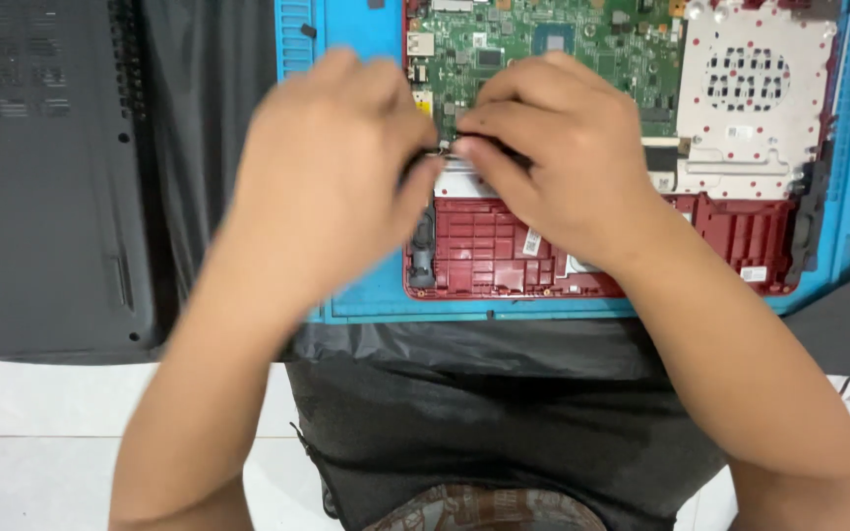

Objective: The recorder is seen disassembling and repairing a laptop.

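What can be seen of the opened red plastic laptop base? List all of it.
The opened red plastic laptop base lies flat on a blue work mat, its cover off. It shows a green circuit board, a silver perforated metal plate and ribbed red plastic at the near edge. The left hand and right hand meet over its middle, pinching a small dark part.

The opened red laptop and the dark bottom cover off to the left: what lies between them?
In the head view, between the red laptop and the dark bottom cover lie a strip of blue work mat and black sheeting.
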